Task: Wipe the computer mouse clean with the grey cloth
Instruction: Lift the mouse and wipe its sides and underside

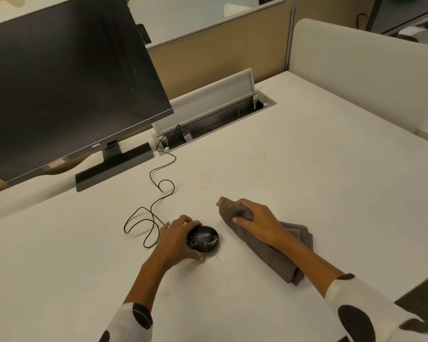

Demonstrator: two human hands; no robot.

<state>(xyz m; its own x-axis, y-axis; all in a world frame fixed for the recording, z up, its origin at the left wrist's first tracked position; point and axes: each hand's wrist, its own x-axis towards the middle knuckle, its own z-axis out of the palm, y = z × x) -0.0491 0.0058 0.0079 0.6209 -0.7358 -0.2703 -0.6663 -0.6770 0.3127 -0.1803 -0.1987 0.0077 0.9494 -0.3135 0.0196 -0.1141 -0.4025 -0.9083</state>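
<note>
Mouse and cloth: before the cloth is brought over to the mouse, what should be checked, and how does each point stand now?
1. Left hand holds the mouse steady: ok.
2. Right hand has the grey cloth gripped: ok, fingers close on its far end.
3. Cloth lifted off the desk: not ok, it lies flat.
4. Dirt to wipe is visible: ok, pale specks on the mouse top.
5. Cable clear of the wiping path: ok, it trails away behind.
6. Mouse underside clean: cannot tell.

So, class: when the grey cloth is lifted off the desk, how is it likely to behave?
The grey cloth is probably floppy: it lies in soft folds, and its far end bunches under the right hand. It likely unfolds and droops when raised, since the layers look loose. It seems light, and unlikely to slip, given its textured weave.
</note>
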